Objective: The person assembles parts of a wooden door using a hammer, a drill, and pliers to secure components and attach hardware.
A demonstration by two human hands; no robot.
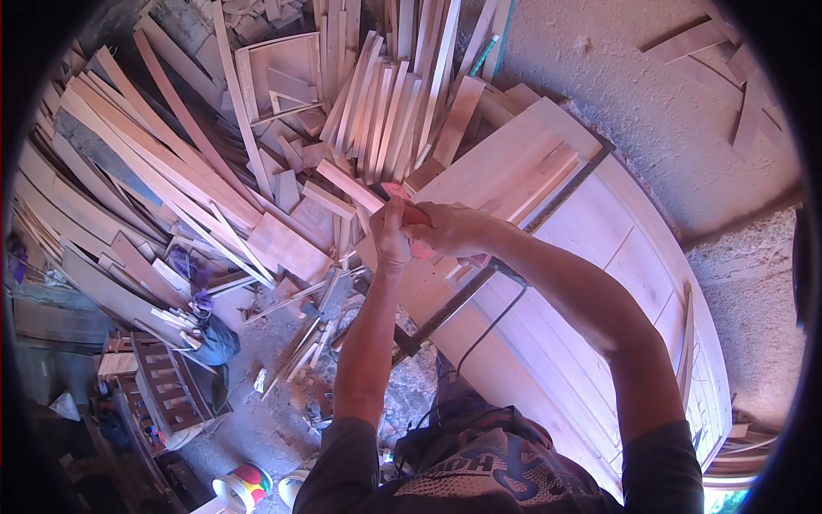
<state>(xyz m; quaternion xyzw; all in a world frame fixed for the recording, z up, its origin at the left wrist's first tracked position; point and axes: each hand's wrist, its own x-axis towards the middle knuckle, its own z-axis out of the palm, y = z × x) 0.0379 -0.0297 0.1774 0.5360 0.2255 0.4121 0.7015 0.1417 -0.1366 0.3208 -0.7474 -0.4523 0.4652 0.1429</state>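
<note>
My left hand (392,230) is closed at the near end of a short pale wooden strip (349,184), which points up and to the left. My right hand (449,230) is closed beside it on a red object (415,215), its shape mostly hidden by my fingers. A pinkish-red piece (421,249) shows beneath both hands, over a large wooden panel (599,317) that has a long dark metal bar (445,308) across it. A black cable (488,332) hangs down over the panel from near the bar.
Stacked boards and strips (154,154) fill the left and back. At lower left are a slatted wooden crate (169,385), a dark bag with purple cloth (214,338) and a colourful bucket (244,486). A rough wall (741,291) borders the right, and offcuts (282,360) litter the floor.
</note>
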